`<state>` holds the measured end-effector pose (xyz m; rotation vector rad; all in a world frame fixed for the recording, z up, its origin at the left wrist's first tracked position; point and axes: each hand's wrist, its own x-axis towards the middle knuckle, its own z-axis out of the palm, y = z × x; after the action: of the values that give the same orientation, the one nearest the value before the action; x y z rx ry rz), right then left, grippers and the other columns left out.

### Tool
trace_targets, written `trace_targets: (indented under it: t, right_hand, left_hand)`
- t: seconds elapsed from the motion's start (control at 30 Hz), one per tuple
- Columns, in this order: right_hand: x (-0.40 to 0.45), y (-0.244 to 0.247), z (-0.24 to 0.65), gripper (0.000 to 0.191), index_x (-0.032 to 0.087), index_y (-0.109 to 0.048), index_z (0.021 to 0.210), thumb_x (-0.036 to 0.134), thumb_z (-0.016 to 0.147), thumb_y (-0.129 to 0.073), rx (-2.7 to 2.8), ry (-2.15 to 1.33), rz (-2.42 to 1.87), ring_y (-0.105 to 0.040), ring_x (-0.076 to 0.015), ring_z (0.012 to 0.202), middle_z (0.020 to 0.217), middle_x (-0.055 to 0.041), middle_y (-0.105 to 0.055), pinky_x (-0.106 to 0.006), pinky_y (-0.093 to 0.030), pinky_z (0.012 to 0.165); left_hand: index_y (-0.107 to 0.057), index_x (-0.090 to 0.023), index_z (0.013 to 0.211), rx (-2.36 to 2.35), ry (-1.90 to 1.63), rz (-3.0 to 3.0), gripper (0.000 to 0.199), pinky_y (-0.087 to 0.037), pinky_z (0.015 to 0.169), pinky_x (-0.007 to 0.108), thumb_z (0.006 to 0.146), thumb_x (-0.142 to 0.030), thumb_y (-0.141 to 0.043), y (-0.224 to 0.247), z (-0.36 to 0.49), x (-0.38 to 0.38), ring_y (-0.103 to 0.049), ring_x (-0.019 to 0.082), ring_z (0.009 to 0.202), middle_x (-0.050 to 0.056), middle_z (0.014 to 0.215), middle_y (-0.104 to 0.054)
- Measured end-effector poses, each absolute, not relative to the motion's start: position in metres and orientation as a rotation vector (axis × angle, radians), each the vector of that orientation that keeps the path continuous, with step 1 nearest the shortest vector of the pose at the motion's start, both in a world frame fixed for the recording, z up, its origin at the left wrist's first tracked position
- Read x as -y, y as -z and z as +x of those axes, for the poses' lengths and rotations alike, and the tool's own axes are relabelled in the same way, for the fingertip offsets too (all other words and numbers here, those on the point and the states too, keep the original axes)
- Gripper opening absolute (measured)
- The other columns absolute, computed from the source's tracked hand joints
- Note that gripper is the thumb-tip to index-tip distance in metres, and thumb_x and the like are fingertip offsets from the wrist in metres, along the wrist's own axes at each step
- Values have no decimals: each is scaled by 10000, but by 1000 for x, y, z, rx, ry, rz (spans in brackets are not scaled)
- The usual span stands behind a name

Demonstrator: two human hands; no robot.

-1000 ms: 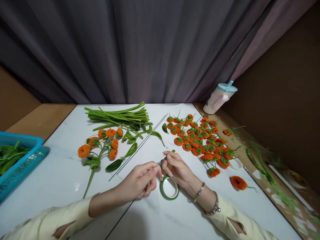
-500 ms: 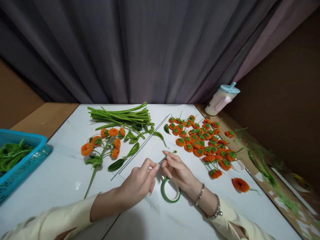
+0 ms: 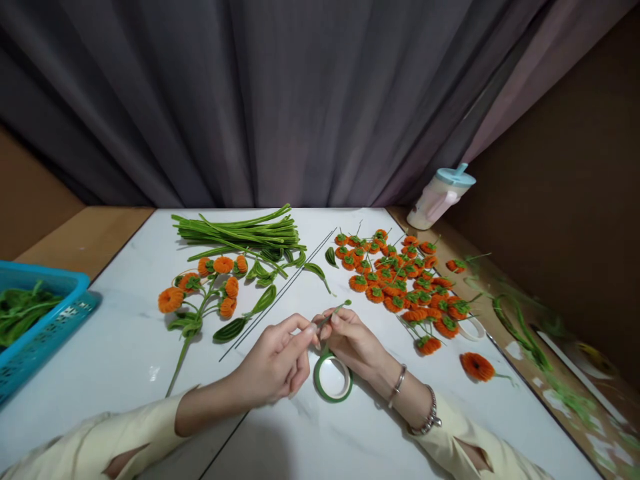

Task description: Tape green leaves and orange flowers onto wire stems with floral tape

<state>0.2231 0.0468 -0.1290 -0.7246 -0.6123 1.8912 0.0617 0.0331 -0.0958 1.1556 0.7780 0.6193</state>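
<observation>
My left hand (image 3: 280, 360) pinches a thin green stem near its lower end, thumb against fingers. Around the same stem, my right hand (image 3: 350, 337) has its fingers closed, and the stem's small green tip (image 3: 347, 303) sticks out above them. Just below my right hand lies a roll of green tape (image 3: 319, 383), with a strip rising toward the fingers. Left of the hands are a branch with orange flowers (image 3: 223, 265) and a striped dark green leaf (image 3: 230, 330). Thin dark wires (image 3: 280, 294) lie diagonally behind my left hand.
Many orange flower heads (image 3: 395, 289) cover the table's right side. A bundle of green stems (image 3: 240, 232) lies at the back. A blue basket (image 3: 50, 327) with green pieces stands far left, a lidded cup (image 3: 434, 200) at the back right. One orange flower (image 3: 477, 367) lies apart.
My hands have drawn closer together on the stem, and the right fingers have closed more around it. The tape roll sits slightly further left. The whole view has shifted a little.
</observation>
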Motion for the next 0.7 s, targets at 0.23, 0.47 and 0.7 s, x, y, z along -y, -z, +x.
trace_targets:
  t: [0.23, 0.47, 0.7]
  right_hand:
    - [-48, 127, 226, 258, 178, -704, 598, 391, 567, -847, 682, -1848, -775, -542, -133, 544, 587, -13, -655, -265, -434, 553]
    - [-55, 115, 242, 211, 182, -707, 534, 340, 624, -813, 780, -1589, -929, -536, -152, 764, 658, -28, -640, -239, -412, 711]
    - [-54, 124, 234, 216, 186, -701, 585, 361, 640, -816, 703, -1627, -848, -523, -134, 728, 618, -2, -611, -236, -401, 698]
  left_hand:
    - [-451, -197, 859, -757, -523, 1105, 363, -185, 235, 130, 856, -559, -479, 97, 65, -36, -265, 52, 216, -95, 378, -471]
    - [-543, -202, 775, -1053, -661, 1606, 110, -270, 422, 191, 822, -283, -600, 96, 56, -29, -369, 87, 391, -73, 465, -419]
    - [-600, -194, 852, -917, -775, 1641, 101, -300, 444, 227, 864, -284, -555, 104, 50, -29, -378, 119, 403, -43, 463, -438]
